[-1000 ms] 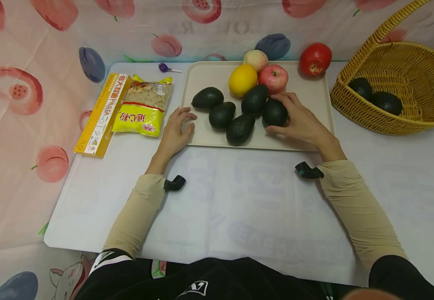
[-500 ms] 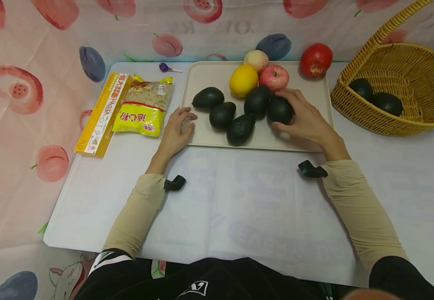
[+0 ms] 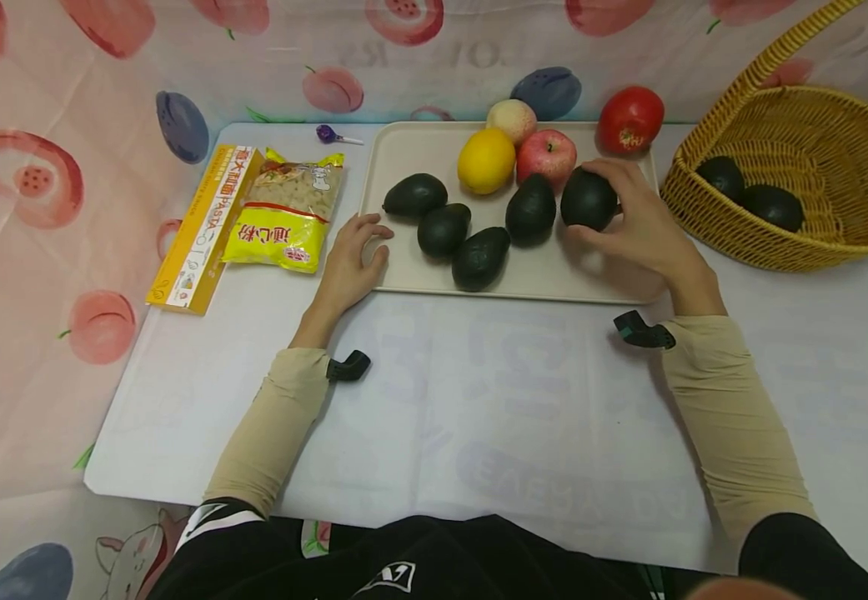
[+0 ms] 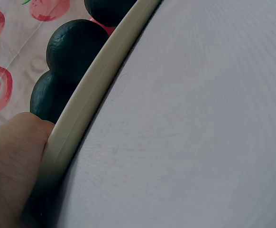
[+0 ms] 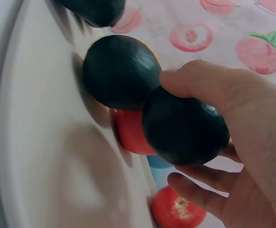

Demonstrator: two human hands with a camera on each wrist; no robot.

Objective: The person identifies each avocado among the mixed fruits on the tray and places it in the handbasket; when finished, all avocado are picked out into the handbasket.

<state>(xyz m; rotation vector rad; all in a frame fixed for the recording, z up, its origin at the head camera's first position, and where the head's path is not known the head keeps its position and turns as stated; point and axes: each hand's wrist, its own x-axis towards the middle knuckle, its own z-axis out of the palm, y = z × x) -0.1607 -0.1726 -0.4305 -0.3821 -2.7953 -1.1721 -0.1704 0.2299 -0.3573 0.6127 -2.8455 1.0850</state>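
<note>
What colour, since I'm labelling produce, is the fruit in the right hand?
The avocado in the right hand is blackish green, clearest in the right wrist view.
</note>
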